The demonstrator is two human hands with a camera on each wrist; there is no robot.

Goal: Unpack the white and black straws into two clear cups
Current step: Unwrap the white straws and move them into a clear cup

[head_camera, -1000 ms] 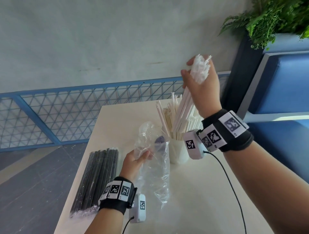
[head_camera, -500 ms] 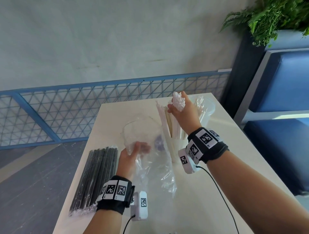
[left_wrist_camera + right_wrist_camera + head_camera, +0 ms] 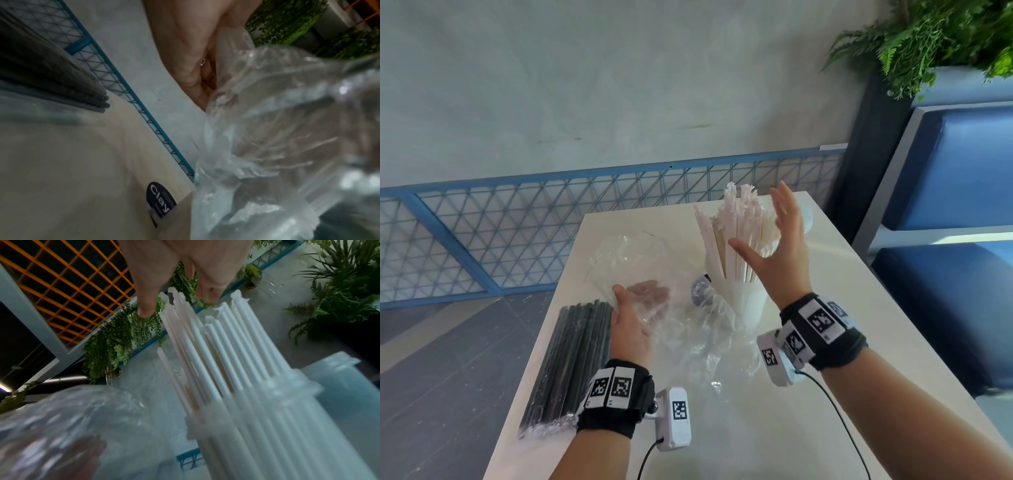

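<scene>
**Right grip spread at the white straws, left grip pinching the emptied bag**

Right grip spread wide, fingers straight, holding nothing, hovering just beside the white straws. Straws standing upright and fanned in a clear cup directly below that grip, tips level with the fingertips. Left grip curled around a fold of the empty clear bag, crumpled on the tabletop between the two grips. Black straws still sealed in their wrapper, lying flat just outside the left grip, along the tabletop edge. What looks like a second clear cup beyond the right grip, at the far side; hard to make out.

Handling, as a judgement: paper-sleeved white straws light, stiff along the length, easily bent or creased if squeezed mid-span; loose in the cup, so prone to fanning and tipping a light cup. Best steadied by cupping the bundle near the upper third, gently. Bag film thin, slippery, limp; pinch enough. Black pack light, long, somewhat floppy as a bundle; best taken around the middle, then opened at an end seam and slid out as one bunch, not picked singly.
</scene>
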